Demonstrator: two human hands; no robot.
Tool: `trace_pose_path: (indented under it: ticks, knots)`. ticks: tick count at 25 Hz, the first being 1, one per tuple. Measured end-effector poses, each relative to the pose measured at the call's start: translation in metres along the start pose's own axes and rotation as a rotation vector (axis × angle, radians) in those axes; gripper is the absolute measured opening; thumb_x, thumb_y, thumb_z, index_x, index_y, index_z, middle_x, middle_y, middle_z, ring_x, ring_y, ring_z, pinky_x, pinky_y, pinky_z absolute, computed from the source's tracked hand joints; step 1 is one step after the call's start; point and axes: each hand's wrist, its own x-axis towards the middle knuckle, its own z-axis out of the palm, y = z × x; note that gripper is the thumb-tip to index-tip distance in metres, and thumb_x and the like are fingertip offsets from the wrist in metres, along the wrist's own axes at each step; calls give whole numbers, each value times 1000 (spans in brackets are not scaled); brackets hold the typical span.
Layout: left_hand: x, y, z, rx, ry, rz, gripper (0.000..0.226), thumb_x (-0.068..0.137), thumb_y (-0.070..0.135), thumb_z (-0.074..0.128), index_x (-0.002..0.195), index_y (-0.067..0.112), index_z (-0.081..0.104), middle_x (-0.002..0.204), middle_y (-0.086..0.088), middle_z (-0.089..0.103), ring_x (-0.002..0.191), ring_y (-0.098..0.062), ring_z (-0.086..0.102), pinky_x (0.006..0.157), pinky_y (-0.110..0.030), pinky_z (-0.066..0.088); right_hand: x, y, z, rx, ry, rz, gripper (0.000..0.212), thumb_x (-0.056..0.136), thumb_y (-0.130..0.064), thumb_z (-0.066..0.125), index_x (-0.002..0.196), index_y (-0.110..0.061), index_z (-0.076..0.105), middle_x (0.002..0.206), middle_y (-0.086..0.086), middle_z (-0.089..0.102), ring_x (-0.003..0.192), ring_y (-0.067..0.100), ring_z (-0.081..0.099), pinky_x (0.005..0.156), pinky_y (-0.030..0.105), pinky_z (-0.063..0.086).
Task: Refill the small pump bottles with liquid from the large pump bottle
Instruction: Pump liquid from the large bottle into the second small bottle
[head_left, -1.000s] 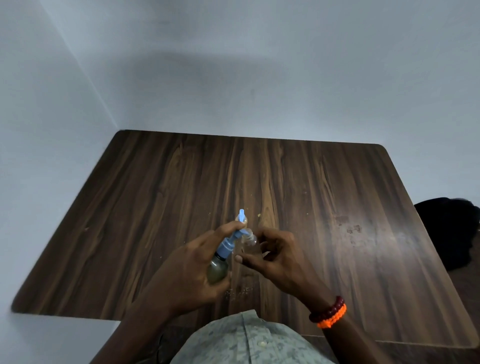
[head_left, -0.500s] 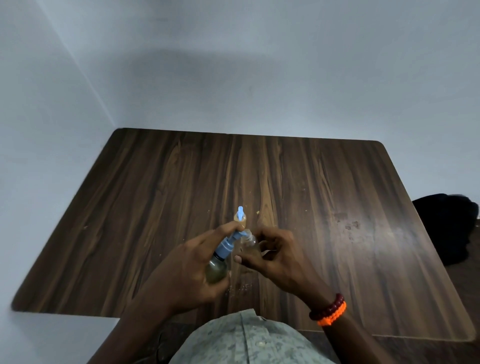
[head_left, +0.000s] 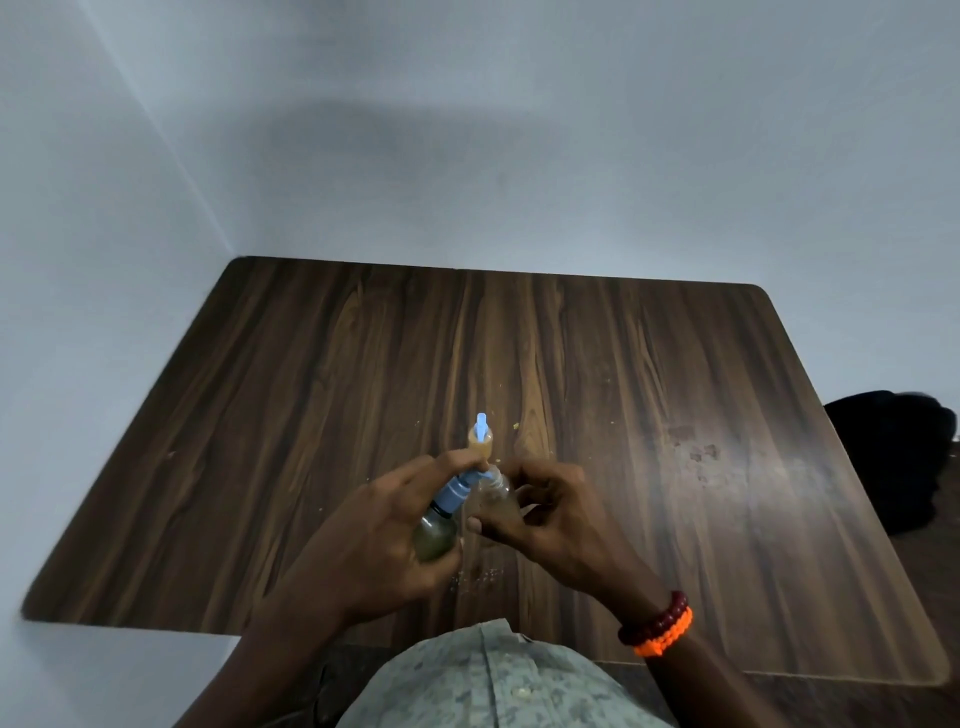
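My left hand (head_left: 374, 535) grips the large pump bottle (head_left: 435, 532), a greenish bottle with a blue pump collar, held above the near middle of the table; its forefinger lies over the pump head. Right beside the pump, my right hand (head_left: 545, 512) pinches a small clear bottle (head_left: 492, 486) with its open neck up against the nozzle. Behind both hands a second small bottle (head_left: 480, 435) with amber liquid and a blue pump top stands upright on the table.
The dark wooden table (head_left: 675, 389) stands in a corner of pale walls. Small crumbs or drops lie near its front edge (head_left: 478, 574). A black object (head_left: 904, 457) sits off the table's right side.
Both hands and the bottles stay almost where they were. The view has shifted slightly.
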Motion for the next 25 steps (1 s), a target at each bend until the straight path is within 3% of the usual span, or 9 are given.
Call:
trace_pose_path:
  ticks: [5, 9, 15, 18, 20, 25]
  knots:
    - [-2, -3, -1, -3, -20, -12, 83, 84, 48, 68, 154, 53, 22, 132, 16, 61, 99, -5, 69, 81, -29, 62, 3, 1, -2, 3, 13, 14, 35, 85, -38, 84, 109, -14, 75, 98, 0, 77, 81, 18, 76, 68, 46, 65]
    - [-2, -5, -1, 21, -27, 1, 71, 85, 45, 71, 145, 53, 34, 121, 19, 63, 91, -4, 68, 76, -31, 61, -2, 2, 1, -6, -31, -1, 37, 84, -40, 82, 109, -14, 75, 101, -1, 77, 85, 16, 76, 70, 41, 66]
    - [-2, -2, -1, -7, -45, -5, 83, 83, 49, 67, 152, 57, 21, 132, 23, 59, 97, 1, 69, 81, -25, 62, 1, 3, -3, 8, 7, -2, 26, 86, -33, 85, 106, -19, 76, 96, -5, 77, 82, 15, 76, 69, 37, 66]
    - [-1, -1, -2, 16, -31, 13, 75, 84, 45, 70, 146, 55, 30, 121, 29, 57, 88, 5, 66, 74, -24, 60, 0, 0, -2, 7, -20, -17, 24, 84, -36, 85, 103, -26, 74, 96, -7, 77, 84, 15, 76, 68, 38, 66]
    - [1, -1, -1, 39, -9, 7, 71, 85, 45, 70, 145, 52, 33, 121, 25, 60, 87, 1, 67, 72, -27, 61, -2, 1, 1, 1, -16, -24, 26, 84, -40, 84, 104, -29, 73, 96, -7, 77, 83, 14, 76, 68, 38, 66]
    - [-1, -2, -4, 26, -71, -7, 84, 85, 51, 65, 154, 56, 18, 134, 18, 60, 101, -3, 69, 83, -28, 62, 0, 1, -4, 5, -5, -25, 20, 86, -34, 85, 100, -38, 70, 94, -8, 77, 82, 13, 77, 69, 34, 66]
